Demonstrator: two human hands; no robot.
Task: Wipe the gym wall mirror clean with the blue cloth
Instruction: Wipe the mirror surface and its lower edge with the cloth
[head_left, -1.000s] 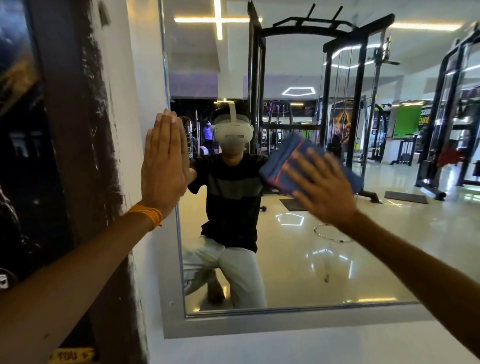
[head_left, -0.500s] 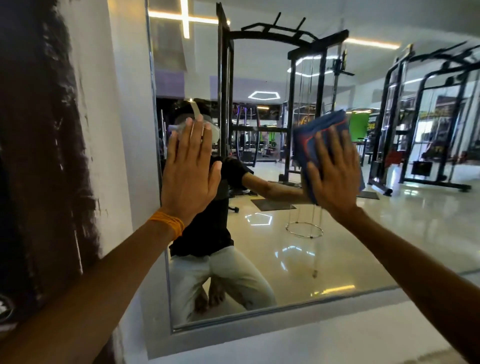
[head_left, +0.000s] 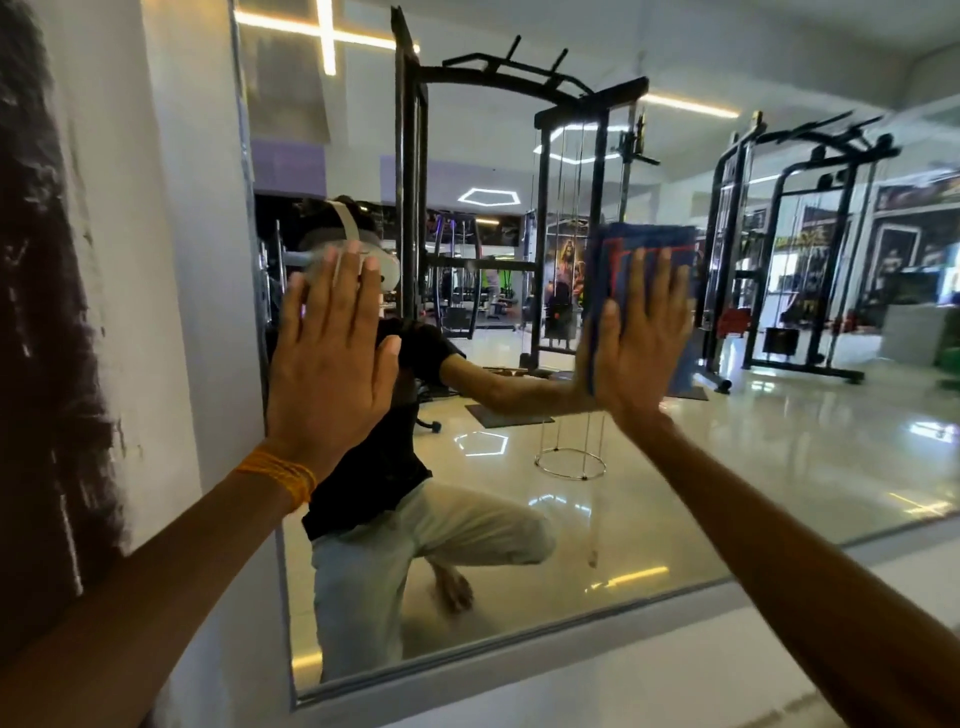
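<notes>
1. Cloth (head_left: 647, 241), at 2 o'clock on the mirror (head_left: 753, 467), looks soft, light and thickly folded; probably best pinned under a flat palm.
2. Right hand (head_left: 641, 345) presses it flat, fingers straight, none curled round it.
3. Left hand (head_left: 332, 369), at 9 o'clock, rests bare on the mirror, fingers straight.
4. Mirror looks hard, slick and breakable; frame (head_left: 519, 662) at 6 o'clock, wall (head_left: 171, 260) at 9.

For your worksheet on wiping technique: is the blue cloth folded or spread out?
Folded: the cloth shows a thick, layered left edge under the flat right hand.
</notes>
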